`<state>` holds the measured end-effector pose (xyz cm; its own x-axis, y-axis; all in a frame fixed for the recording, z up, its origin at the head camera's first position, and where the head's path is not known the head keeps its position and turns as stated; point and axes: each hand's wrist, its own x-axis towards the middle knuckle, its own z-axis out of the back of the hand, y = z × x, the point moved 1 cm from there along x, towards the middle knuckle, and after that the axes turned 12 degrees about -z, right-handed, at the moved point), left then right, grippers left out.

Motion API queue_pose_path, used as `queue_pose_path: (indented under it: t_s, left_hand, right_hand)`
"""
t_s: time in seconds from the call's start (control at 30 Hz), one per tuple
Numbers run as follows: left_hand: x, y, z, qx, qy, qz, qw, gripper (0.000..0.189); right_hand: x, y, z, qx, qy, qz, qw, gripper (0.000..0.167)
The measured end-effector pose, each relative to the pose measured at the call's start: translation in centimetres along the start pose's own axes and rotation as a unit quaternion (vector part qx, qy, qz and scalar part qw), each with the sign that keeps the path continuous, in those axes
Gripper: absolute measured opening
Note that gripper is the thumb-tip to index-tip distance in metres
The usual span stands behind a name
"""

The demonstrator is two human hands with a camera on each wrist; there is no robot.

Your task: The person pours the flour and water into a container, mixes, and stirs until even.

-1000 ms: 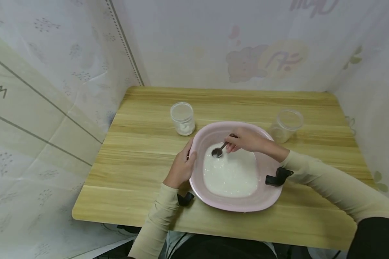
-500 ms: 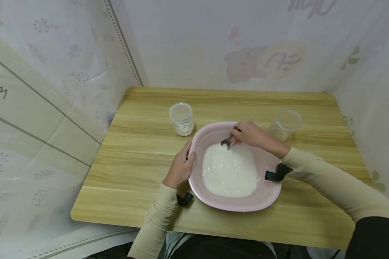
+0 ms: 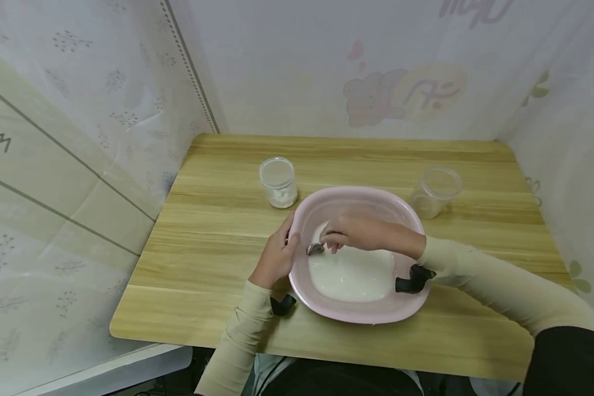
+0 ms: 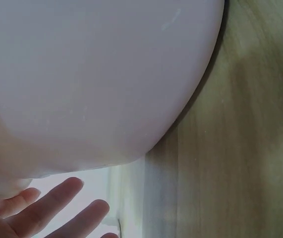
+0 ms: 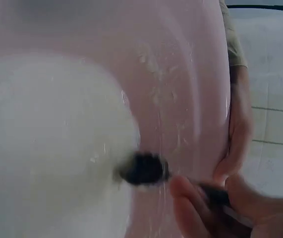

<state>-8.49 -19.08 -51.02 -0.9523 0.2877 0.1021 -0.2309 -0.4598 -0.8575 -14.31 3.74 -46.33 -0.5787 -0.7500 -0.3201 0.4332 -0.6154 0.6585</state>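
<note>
Gripping, R hand (image 3: 353, 232): on head cam I see it reaching over the pink basin (image 3: 302, 269), thumb & fingers pinching the handle of a spoon (image 3: 315, 249). R wrist cam agrees, tho the spoon's head is blurred there.
Spoon pos.: inside basin, L part, its head at the edge of the white liquid (image 3: 351, 278), nr the L inner wall. Dipped or just above? Can't tell from my feeds.
L hand (image 3: 274, 256): grasping basin's L rim, thumb over the top edge, fingers on outer side. L wrist cam gives me fingers spread & fairly straight, below the rim.
Basin: rounded oval, sitting on wood-grain table (image 3: 203, 264), toward the person's side.
Liquid: covers basin floor, w/ shiny highlights on top; R wrist cam shows me wet streaks & drops on the pink wall next to it.
Jar, L: clear jar (image 3: 278, 184) w/ white stuff at bottom, standing on table nr basin's far L side.
Jar, R: 2nd clear jar (image 3: 435, 192), just beside basin's far R side, beyond the R forearm. Contents too faint for me to make out.
Arms: beige sleeves (image 3: 240, 335) on both, black wrist piece (image 3: 416, 279) at each cuff.
Backdrop: pale printed sheeting (image 3: 277, 71) around table, faint pink bear print (image 3: 373, 99) on far side.
</note>
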Motion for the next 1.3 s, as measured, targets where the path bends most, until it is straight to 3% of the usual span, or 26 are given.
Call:
queue_pose_path:
  t_s: [0.07,0.13,0.2,0.3,0.37,0.53,0.73,0.87,0.97,1.03,1.17,1.3]
  left_hand:
    - [0.0,0.1,0.0,-0.001,0.001,0.000,1.0000,0.059]
    - [0.0,0.1,0.0,-0.001,0.001,0.000,1.0000,0.059]
    - [0.0,0.1,0.0,-0.002,-0.002,0.000,1.0000,0.059]
    - [-0.1,0.1,-0.1,-0.006,0.000,-0.002,1.0000,0.059]
    - [-0.1,0.1,-0.2,-0.009,0.002,0.000,1.0000,0.058]
    - [0.0,0.2,-0.2,-0.012,0.004,0.003,0.9999,0.059]
    - [0.0,0.1,-0.1,-0.010,0.001,0.006,0.9999,0.059]
    - [0.0,0.1,0.0,-0.009,-0.004,0.013,0.9999,0.059]
    - [0.0,0.1,0.0,-0.006,-0.005,0.015,0.9998,0.059]
    - [0.0,0.1,0.0,-0.006,-0.006,0.014,0.9999,0.058]
    - [0.0,0.0,-0.1,-0.007,-0.004,0.010,0.9999,0.059]
    - [0.0,-0.1,0.0,-0.009,-0.002,0.010,0.9999,0.059]
  right_hand:
    - [-0.7,0.3,-0.1,-0.117,-0.007,0.058,0.9915,0.022]
    - [-1.1,0.3,0.0,-0.215,-0.034,0.112,0.9695,0.021]
    - [-1.4,-0.3,0.4,-0.284,-0.074,0.140,0.9457,0.023]
    - [-1.5,-1.9,1.1,-0.319,-0.113,0.141,0.9305,0.024]
    - [-1.8,-2.8,1.7,-0.353,-0.140,0.134,0.9152,0.024]
    - [-2.9,-3.8,3.0,-0.397,-0.158,0.097,0.8988,0.022]
    - [-4.8,-3.4,3.9,-0.364,-0.099,0.007,0.9260,0.010]
    - [-6.3,-2.4,4.3,-0.335,-0.059,-0.071,0.9378,0.008]
    - [-6.9,-1.8,4.4,-0.274,0.013,-0.112,0.9551,0.016]
    - [-7.0,-1.7,4.2,-0.195,0.074,-0.130,0.9694,0.022]
    - [-6.3,-1.8,3.2,-0.047,0.162,-0.109,0.9796,0.028]
    - [-5.1,-1.6,1.7,0.010,0.169,-0.045,0.9846,0.026]
